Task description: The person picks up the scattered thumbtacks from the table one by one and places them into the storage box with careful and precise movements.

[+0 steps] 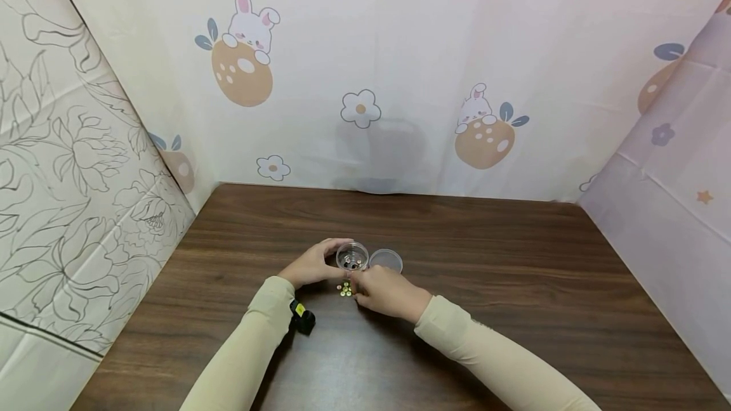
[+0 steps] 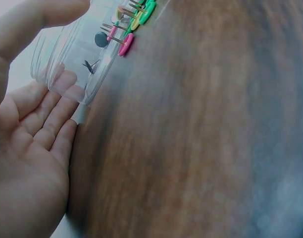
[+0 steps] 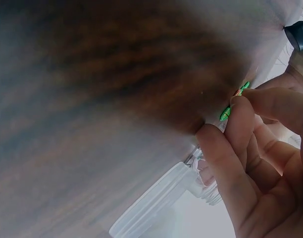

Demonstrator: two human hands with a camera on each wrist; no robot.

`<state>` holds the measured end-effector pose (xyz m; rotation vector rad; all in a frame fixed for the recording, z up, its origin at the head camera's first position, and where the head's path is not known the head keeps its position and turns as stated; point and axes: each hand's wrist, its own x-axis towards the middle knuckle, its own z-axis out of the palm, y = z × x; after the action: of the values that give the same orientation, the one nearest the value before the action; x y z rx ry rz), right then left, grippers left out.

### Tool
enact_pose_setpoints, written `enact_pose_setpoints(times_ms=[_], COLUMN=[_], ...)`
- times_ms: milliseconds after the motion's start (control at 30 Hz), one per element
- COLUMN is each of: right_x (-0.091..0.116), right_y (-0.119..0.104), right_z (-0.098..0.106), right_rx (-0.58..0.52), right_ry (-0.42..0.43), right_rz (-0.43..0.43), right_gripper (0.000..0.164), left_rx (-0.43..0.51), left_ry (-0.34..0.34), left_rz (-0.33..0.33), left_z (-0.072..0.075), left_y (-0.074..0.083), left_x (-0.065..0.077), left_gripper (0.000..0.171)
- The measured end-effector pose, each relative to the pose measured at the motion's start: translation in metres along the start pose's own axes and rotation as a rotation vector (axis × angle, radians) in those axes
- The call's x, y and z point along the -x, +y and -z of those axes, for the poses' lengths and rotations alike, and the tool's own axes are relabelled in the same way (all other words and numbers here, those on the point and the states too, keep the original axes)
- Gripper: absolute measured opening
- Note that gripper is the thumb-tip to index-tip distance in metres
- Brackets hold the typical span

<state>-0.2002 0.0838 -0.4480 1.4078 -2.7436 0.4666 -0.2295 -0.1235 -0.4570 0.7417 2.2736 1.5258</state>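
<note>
My left hand [image 1: 313,264] holds a small round clear plastic jar [image 1: 352,247] with thumb and fingers around its side. Inside the jar lie a few thumbtacks, among them a dark one [image 2: 101,39]. Just in front of it, several thumbtacks [image 1: 345,289] with green, yellow and pink heads lie on the table, mostly points up. My right hand [image 1: 391,290] is at the right edge of this group. Its thumb and a finger close together at a green thumbtack [image 3: 225,114] and pinch a tack largely hidden by the fingertips.
A clear round lid [image 1: 386,259] lies on the table right of the jar. The brown wood table [image 1: 514,284] stretches away on both sides. A printed curtain [image 1: 388,68] rises behind its far edge. A black wrist camera [image 1: 302,319] sits at the left cuff.
</note>
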Motion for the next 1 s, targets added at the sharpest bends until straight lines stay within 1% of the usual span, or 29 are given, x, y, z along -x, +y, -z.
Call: enact_pose_setpoints(times_ms=[167,367,533,700,933,1000], right_x=[0.000,0.000,0.000,0.001,0.002,0.002], right_y=[0.000,0.000,0.002,0.004,0.007,0.007], right_z=[-0.001,-0.001,-0.001,0.001,0.004,0.005], right_rx=[0.037,0.052,0.035,-0.016,-0.088,-0.097], right_ry=[0.010,0.024,0.035,0.021,-0.017,-0.021], right_rz=[0.005,0.017,0.030,0.037,0.008,-0.003], right_gripper=[0.009,0.009,0.007,0.006,0.006,0.006], left_rx=[0.012,0.004,-0.006,-0.002,0.004,0.002], left_ry=[0.001,-0.001,0.001,0.003,0.047,0.052], left_rz=[-0.005,0.006,0.010,0.003,0.008,0.015], left_z=[-0.001,0.000,0.000,0.000,-0.003,-0.003], left_y=[0.000,0.001,0.002,0.001,-0.035,-0.034], left_x=[0.000,0.001,0.000,0.000,-0.011,-0.010], left_gripper=[0.070,0.069,0.070,0.069,0.071,0.072])
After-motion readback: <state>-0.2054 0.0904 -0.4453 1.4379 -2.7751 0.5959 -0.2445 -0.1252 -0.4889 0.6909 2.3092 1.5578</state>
